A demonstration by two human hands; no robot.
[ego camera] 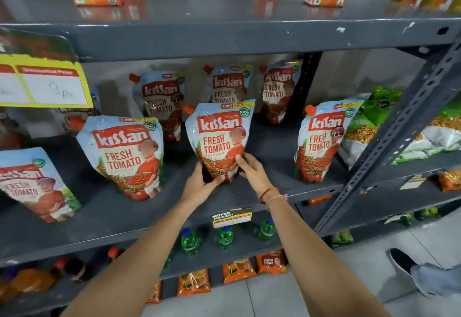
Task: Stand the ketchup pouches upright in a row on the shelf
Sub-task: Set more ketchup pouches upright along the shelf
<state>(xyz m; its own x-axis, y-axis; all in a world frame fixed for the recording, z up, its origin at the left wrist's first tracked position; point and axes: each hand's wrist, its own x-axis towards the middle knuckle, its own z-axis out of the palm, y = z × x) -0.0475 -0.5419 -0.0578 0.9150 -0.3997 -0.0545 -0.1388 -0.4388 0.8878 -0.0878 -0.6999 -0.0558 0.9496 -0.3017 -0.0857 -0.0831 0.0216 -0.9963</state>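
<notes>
I have both hands on the base of the middle blue-and-red plastic ketchup pouch (220, 139), upright on the grey metal shelf (249, 193): left hand (199, 184) cupped loosely, right hand (250, 170) thumb pressing its front.

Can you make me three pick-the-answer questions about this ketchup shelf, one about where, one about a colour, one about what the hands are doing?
1. Where is the held ketchup pouch?
A. On the floor
B. On the middle shelf, front row
C. On the top shelf

2. What colour are the pouch spout caps?
A. Orange
B. Blue
C. Black

3. What are the hands doing?
A. Hanging free
B. Holding a bottle
C. Gripping the pouch's bottom

Answers:
1 B, it stands near the front edge between two other pouches.
2 A, each visible cap is orange.
3 C, the left hand and right hand both clasp its base.
</notes>
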